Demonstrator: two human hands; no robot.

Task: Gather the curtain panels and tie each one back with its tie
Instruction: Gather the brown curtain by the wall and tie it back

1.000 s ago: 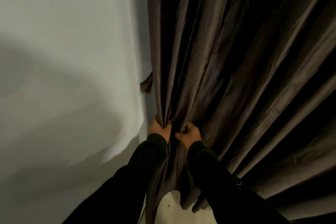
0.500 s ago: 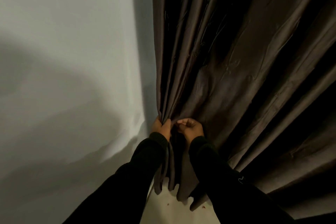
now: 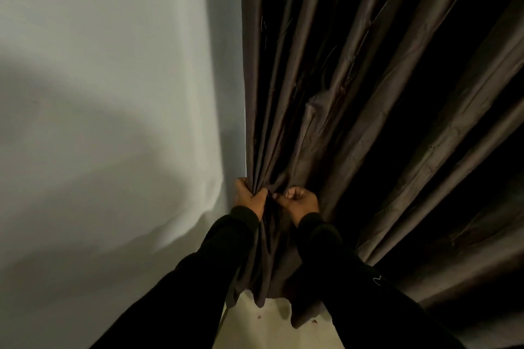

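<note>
my left hand (image 3: 249,198) grasps the gathered folds of the dark brown curtain panel (image 3: 354,110); my right hand (image 3: 299,201), at its 3 o'clock, pinches more fabric. pale wall (image 3: 113,93) at 9 o'clock.

The curtain (image 3: 354,110) is running off the picture at 12 and 3 o'clock. Its folds are hiding the fingertips of the left hand (image 3: 249,198). Whether the right hand (image 3: 299,201) is pinching cloth or a tie is staying unclear.
</note>
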